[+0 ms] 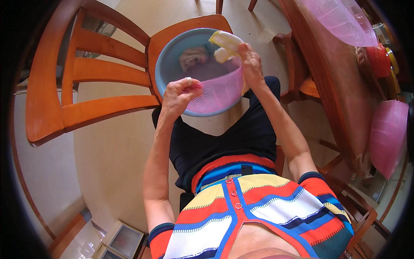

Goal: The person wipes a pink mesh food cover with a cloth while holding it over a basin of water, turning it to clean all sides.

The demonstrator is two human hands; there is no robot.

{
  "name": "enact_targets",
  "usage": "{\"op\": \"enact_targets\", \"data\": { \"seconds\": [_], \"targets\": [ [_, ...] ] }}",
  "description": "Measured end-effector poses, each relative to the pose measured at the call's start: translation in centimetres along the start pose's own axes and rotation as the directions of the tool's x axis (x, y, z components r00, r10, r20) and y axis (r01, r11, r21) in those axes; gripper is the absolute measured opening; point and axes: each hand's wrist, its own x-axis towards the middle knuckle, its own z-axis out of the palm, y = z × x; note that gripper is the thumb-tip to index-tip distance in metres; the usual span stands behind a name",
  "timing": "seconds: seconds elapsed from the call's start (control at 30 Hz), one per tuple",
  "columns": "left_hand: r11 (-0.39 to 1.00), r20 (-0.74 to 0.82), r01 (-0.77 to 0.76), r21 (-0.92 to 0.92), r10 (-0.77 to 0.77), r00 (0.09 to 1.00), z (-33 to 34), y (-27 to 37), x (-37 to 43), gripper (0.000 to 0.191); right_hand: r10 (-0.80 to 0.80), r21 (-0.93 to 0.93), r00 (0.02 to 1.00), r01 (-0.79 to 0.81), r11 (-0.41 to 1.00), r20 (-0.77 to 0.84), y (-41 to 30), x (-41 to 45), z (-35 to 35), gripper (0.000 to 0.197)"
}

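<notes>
A blue plastic basin (166,53) stands on the seat of a wooden chair before me, with cloudy water in it and a bunched beige cloth (193,57) inside. My left hand (182,94) pinches the near-left rim of a pink plastic mesh basket (216,94), tilted over the near part of the basin. A white cloth with yellow edging (224,42) is in my right hand (252,64), at the basket's right side. The cloth hangs over the basin and partly blurs. Whether my right fingers also grip the basket is hidden.
The wooden chair's slatted back (110,73) rises at the left. A wooden table (336,81) runs along the right, with another pink mesh basket (346,19) at its far part and a pink basket (388,136) nearer. A second wooden chair (292,64) stands beside the table.
</notes>
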Motion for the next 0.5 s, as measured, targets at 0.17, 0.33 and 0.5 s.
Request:
{"op": "enact_targets", "data": {
  "seconds": [0.17,0.33,0.5],
  "targets": [
    [0.998,-0.096,0.007,-0.058,-0.012,0.995,2.8,1.3,0.4,0.016,-0.252,-0.014,0.965,0.252,0.968,-0.066,-0.7,-3.4,1.8,0.041],
    [0.977,-0.336,-0.162,-0.140,0.108,0.936,5.3,2.1,1.8,0.020,-0.512,-0.228,0.857,0.509,0.830,0.052,-3.5,-7.3,4.9,0.031],
    [0.847,-0.401,-0.143,-0.513,-0.089,0.912,5.1,2.0,1.3,0.025,-0.617,-0.435,0.734,0.672,0.599,0.285,-3.9,-6.7,4.2,0.029]
  ]
}}
